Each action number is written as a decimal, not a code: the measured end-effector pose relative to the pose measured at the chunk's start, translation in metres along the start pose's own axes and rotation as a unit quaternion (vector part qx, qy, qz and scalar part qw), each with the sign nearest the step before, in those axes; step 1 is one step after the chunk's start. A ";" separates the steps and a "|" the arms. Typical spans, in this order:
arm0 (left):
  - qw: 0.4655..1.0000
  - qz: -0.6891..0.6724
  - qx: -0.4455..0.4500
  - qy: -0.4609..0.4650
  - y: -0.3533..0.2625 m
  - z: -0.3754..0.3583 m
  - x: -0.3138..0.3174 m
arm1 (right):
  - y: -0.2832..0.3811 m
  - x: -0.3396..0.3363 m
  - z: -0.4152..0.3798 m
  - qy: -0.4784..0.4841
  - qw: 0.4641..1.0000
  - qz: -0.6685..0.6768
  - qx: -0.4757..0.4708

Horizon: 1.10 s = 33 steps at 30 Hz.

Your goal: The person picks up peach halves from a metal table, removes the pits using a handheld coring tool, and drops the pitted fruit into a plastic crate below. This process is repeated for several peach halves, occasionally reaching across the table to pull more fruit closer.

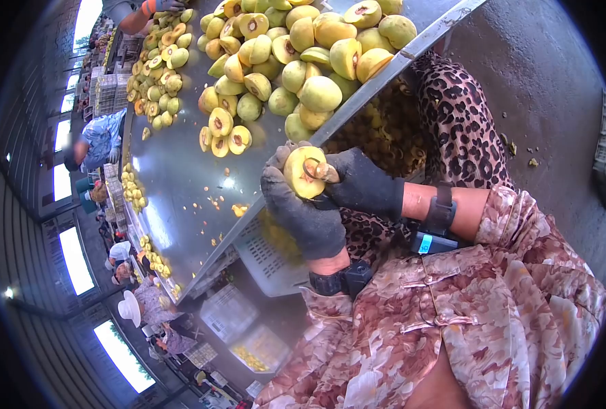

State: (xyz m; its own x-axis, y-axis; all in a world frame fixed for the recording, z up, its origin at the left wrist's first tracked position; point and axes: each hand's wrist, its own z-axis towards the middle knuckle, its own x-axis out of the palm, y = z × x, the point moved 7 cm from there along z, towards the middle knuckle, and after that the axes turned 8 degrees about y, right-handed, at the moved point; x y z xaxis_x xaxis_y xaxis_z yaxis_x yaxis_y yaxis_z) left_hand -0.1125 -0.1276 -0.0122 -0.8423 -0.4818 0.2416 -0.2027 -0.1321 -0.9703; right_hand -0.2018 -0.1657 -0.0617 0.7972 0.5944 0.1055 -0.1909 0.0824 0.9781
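My left hand, in a dark glove, is closed around a halved yellow peach with its cut face turned up. My right hand, also gloved, is closed on a pitting knife, whose thin curved metal loop sits in the centre of the cut face. A brownish lump, which looks like the pit, shows beside the loop. The knife's handle is hidden in the right glove. Both hands are just off the edge of a metal table.
A heap of peach halves lies on the table near its raised rim. Below the edge are a bin of brown-yellow scraps and white plastic crates. Across the table, a co-worker in blue stands near another peach pile.
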 end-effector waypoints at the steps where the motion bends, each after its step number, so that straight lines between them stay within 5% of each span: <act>1: 1.000 -0.004 -0.008 0.004 0.001 0.001 -0.002 | -0.001 0.002 0.001 0.016 1.000 -0.012 0.004; 6: 0.996 -0.047 -0.057 0.051 0.000 0.002 -0.001 | 0.000 0.004 -0.003 0.058 0.998 -0.026 0.024; 16: 0.997 0.065 -0.011 0.039 0.005 0.006 -0.001 | -0.009 -0.008 -0.004 0.066 0.996 -0.046 0.033; 19: 0.995 0.083 0.002 0.048 0.001 0.004 0.006 | -0.009 -0.013 -0.003 0.046 0.988 -0.149 0.000; 25: 0.989 0.139 0.029 0.048 -0.007 0.003 0.010 | -0.014 -0.007 -0.011 0.051 0.997 -0.061 0.015; 28: 0.995 0.093 0.004 0.037 0.004 0.002 0.003 | -0.010 -0.016 -0.004 0.063 0.971 -0.226 0.036; 30: 0.998 0.057 -0.016 0.034 0.005 0.001 0.001 | -0.011 -0.008 -0.006 0.069 0.988 -0.139 0.009; 33: 0.979 0.192 0.028 0.070 -0.011 -0.001 0.010 | -0.010 -0.001 -0.013 0.111 0.992 -0.041 0.053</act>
State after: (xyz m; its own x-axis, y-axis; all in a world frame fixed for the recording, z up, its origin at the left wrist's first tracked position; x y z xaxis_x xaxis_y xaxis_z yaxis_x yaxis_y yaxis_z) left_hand -0.1192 -0.1305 0.0007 -0.9120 -0.3823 -0.1484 0.1660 -0.0133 -0.9860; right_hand -0.2080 -0.1571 -0.0742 0.6595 0.7517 -0.0057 -0.0595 0.0597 0.9964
